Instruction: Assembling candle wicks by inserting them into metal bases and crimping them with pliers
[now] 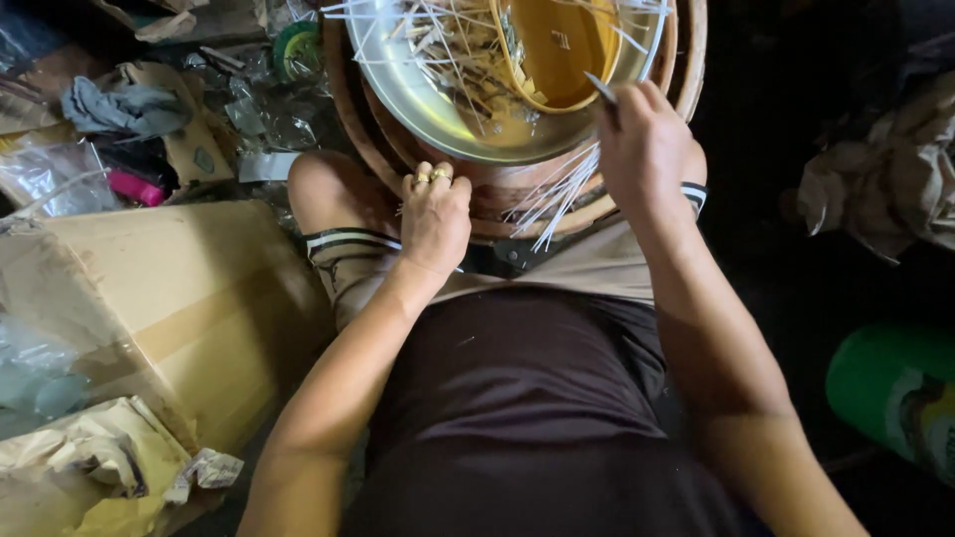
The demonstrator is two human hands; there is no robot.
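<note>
Nearest: cardboard box (169,298), left of the metal bowl (438,109) and closer to the viewer than it. Left hand (435,217), ringed, fingers curled shut against the wooden basket (517,194) just beneath the bowl; whether it pinches anything cannot be told. Right hand (647,149), at the bowl's right rim, closed around a bundle of thin white sticks (562,194) that fan below the bowl, a small blade (600,88) poking above its fingers. Inside the bowl: loose sticks, yellow container (557,45). Beyond, left of the bowl: grey cloth (119,104), green-rimmed lid (295,50).
</note>
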